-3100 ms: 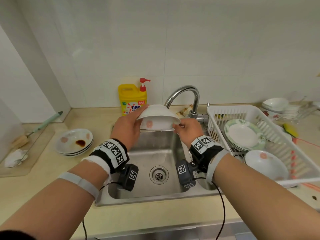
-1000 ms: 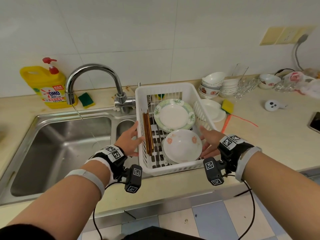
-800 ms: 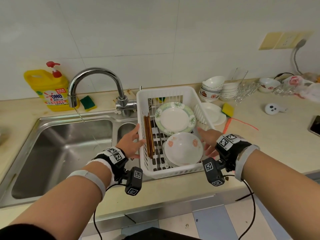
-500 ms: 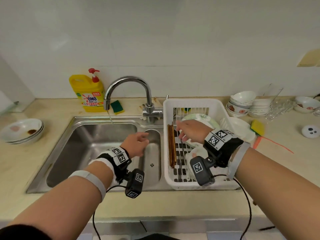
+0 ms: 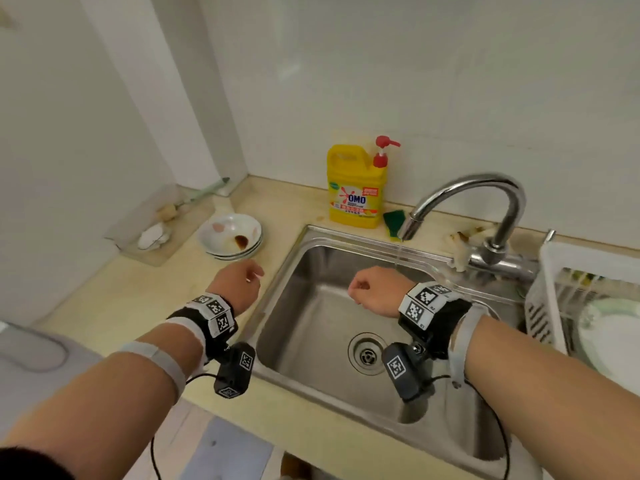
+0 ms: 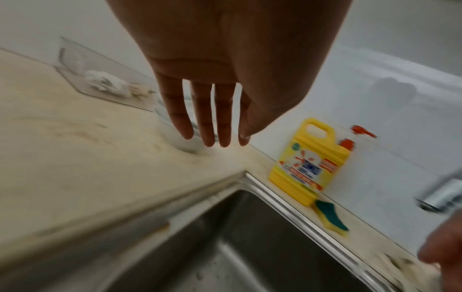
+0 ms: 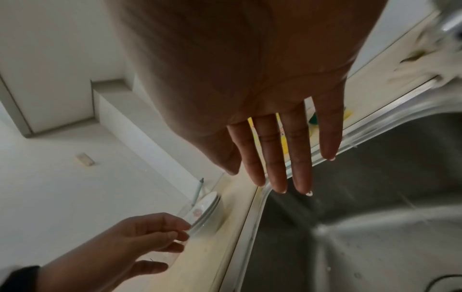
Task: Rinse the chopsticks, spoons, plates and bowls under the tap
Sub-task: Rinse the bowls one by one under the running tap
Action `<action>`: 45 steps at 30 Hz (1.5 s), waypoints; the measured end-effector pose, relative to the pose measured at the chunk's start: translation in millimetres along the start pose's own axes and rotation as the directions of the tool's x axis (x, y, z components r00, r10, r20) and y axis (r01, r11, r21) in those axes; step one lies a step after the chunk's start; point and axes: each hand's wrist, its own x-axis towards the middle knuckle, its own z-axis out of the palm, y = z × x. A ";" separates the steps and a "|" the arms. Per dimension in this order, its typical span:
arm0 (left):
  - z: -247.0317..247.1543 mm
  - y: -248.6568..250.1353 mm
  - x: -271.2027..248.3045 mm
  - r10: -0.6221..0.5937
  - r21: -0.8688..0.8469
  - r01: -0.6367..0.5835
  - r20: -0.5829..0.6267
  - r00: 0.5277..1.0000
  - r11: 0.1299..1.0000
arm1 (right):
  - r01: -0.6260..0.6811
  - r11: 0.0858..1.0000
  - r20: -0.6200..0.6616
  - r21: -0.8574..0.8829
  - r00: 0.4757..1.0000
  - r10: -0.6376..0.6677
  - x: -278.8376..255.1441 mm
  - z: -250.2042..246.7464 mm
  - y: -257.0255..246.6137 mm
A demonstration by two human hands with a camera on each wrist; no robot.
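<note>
A stack of dirty white bowls (image 5: 230, 237), the top one stained brown, sits on the counter left of the sink (image 5: 304, 258). My left hand (image 5: 242, 280) hovers just in front of the stack and holds nothing. In the left wrist view its fingers (image 6: 210, 126) are straight and point at the bowls (image 6: 185, 147). My right hand (image 5: 370, 289) hangs empty over the sink basin, its fingers (image 7: 275, 158) straight. The curved tap (image 5: 467, 199) runs a thin stream of water (image 5: 398, 252). The right wrist view shows the left hand (image 7: 150, 243) close to the bowl stack (image 7: 208, 211).
A yellow detergent bottle (image 5: 356, 188) and a green sponge (image 5: 394, 220) stand behind the sink. A clear tray (image 5: 156, 226) with a brush lies in the left corner. The white drying rack (image 5: 550, 289) at the right edge holds washed plates (image 5: 602, 330).
Both hands left the drying rack and moved left. The left hand now hovers by the dirty bowls, the right over the sink. The view swung left with them.
</note>
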 end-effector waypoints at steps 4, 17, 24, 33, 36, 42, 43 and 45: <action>-33.4 -60.7 61.2 -0.152 -0.081 0.145 -0.090 0.984 0.986 | -0.031 1.000 0.008 -0.001 0.999 0.031 74.9 13.2 -38.2; -60.6 -119.2 166.1 -0.288 -0.269 0.279 0.005 0.958 0.922 | -0.191 0.851 0.119 0.489 0.981 0.152 218.8 38.5 -145.7; -62.5 -119.3 165.8 -0.265 -0.428 0.255 0.038 0.964 0.867 | -0.284 0.721 0.141 0.632 0.957 0.253 239.6 44.5 -167.3; -82.6 -98.7 157.1 -0.158 -0.458 0.160 0.043 0.987 0.874 | -0.308 0.431 0.206 0.848 0.941 0.268 230.3 44.7 -172.9; -86.5 -92.8 145.2 -0.147 -0.454 0.135 0.010 0.989 0.880 | -0.313 0.312 0.229 0.897 0.933 0.276 225.5 47.4 -165.9; -93.4 -79.2 120.8 -0.061 -0.369 0.030 -0.074 0.995 0.929 | -0.291 0.425 0.193 0.857 0.946 0.259 221.9 42.2 -152.3; -95.2 -75.6 117.7 -0.038 -0.366 0.003 -0.086 0.996 0.931 | -0.278 0.485 0.165 0.829 0.951 0.263 222.0 38.2 -149.6; -98.5 -67.7 113.4 0.020 -0.372 -0.060 -0.111 0.994 0.926 | -0.237 0.589 0.103 0.772 0.962 0.252 221.4 27.1 -143.9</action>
